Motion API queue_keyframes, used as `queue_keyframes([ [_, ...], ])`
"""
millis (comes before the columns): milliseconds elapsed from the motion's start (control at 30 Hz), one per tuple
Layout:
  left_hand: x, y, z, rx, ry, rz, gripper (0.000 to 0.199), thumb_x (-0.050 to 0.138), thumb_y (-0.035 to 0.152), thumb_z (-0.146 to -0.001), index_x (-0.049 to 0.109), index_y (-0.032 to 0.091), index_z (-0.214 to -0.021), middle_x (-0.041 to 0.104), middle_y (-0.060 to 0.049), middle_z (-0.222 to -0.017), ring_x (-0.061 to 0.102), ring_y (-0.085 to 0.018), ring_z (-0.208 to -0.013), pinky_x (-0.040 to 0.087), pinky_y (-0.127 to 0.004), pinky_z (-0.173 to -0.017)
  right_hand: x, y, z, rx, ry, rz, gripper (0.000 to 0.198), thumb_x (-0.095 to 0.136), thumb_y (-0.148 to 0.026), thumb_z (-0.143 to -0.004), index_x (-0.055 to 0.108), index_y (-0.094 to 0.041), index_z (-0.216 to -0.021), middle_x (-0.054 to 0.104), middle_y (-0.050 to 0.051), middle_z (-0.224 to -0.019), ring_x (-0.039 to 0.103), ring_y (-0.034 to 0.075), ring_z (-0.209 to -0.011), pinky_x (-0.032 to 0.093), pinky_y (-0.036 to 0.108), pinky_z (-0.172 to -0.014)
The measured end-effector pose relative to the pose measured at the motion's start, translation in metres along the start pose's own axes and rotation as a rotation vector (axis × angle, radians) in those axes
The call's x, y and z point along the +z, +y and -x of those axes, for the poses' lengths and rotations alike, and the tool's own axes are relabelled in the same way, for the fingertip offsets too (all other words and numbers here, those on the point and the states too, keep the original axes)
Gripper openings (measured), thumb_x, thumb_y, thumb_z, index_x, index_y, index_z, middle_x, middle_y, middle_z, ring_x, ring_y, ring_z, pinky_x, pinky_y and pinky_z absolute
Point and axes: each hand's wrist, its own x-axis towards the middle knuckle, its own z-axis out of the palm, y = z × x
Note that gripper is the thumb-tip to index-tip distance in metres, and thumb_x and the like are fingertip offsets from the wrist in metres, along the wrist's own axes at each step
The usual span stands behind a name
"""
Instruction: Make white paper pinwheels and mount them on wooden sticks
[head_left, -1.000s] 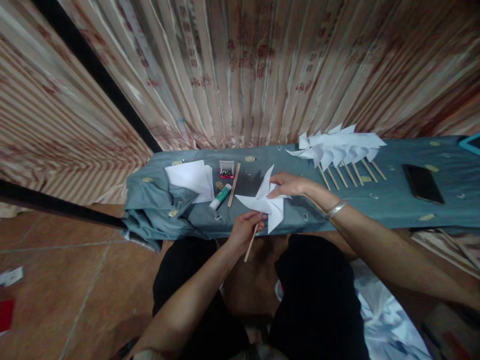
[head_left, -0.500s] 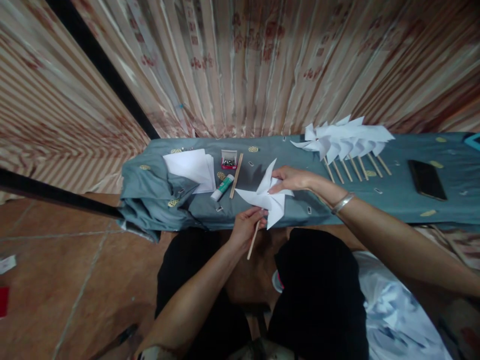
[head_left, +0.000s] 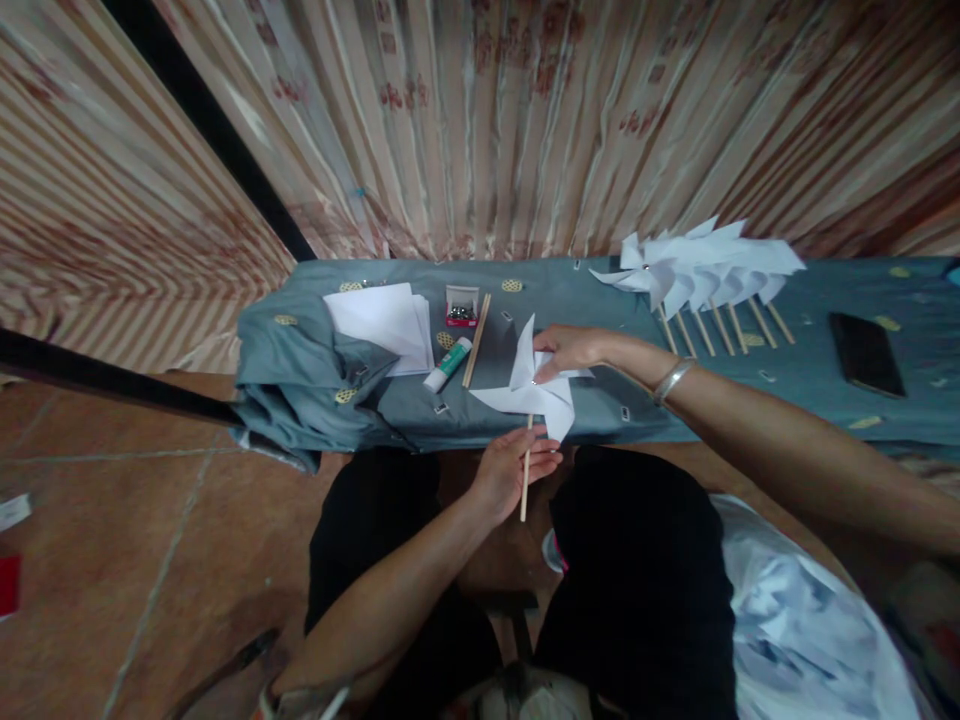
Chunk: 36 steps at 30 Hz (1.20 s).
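A white paper pinwheel on a thin wooden stick is in front of me, over the near edge of the cloth-covered surface. My right hand grips it from the far right side, thumb pressed at the centre by a small shiny pin. Below the paper, my left hand supports the stick, which lies across its fingers with the thumb alongside. Those left fingers are partly stretched out behind the stick. The stick points down towards me.
On the grey-green cloth lie white paper sheets, a glue stick, two loose wooden sticks and a small red box of pins. Several finished pinwheels overlap at right, near a dark phone. A striped curtain hangs behind.
The pinwheel's stick has swung from slanting left to nearly upright. My left hand has shifted right and down along it, its fingers loosening. My right hand stays at the pinwheel's centre.
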Motion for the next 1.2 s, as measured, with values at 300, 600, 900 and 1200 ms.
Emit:
queue_keyframes([
  [300,0.005,0.000,0.000,-0.047,0.046,-0.002,0.020,0.050,0.010,-0.093,0.069,0.008,-0.086,0.070,-0.007,-0.066,0.062,-0.010,-0.051,0.050,-0.021,-0.059,0.006,-0.019,0.002,0.053,-0.009,0.331,0.035,0.072,-0.028,-0.071,0.075,-0.019,-0.105,0.076,0.006,-0.100,0.068,0.023,-0.087,0.044,0.026,-0.071],
  [600,0.006,0.000,0.000,-0.051,0.044,0.019,0.019,0.052,0.010,-0.091,0.069,0.009,-0.084,0.071,-0.008,-0.068,0.064,-0.011,-0.054,0.052,-0.024,-0.062,0.004,-0.013,0.000,0.088,-0.030,0.328,0.034,0.073,-0.036,-0.072,0.075,-0.017,-0.100,0.073,0.005,-0.089,0.063,0.021,-0.076,0.039,0.027,-0.064],
  [900,0.003,-0.003,-0.002,-0.040,0.030,0.005,0.012,0.059,0.014,-0.089,0.070,0.010,-0.084,0.072,-0.008,-0.071,0.065,-0.012,-0.056,0.052,-0.025,-0.065,0.006,-0.009,-0.006,0.050,-0.020,0.316,0.031,0.075,-0.040,-0.067,0.073,-0.018,-0.090,0.071,0.004,-0.084,0.059,0.018,-0.070,0.033,0.027,-0.060],
  [1200,0.004,-0.006,-0.005,-0.051,0.082,-0.012,0.019,0.052,0.011,-0.092,0.069,0.009,-0.084,0.071,-0.007,-0.066,0.063,-0.009,-0.051,0.050,-0.021,-0.059,0.004,0.001,-0.007,0.009,-0.068,0.242,0.037,0.073,-0.047,-0.068,0.072,-0.017,-0.090,0.068,0.002,-0.080,0.056,0.017,-0.070,0.036,0.026,-0.062],
])
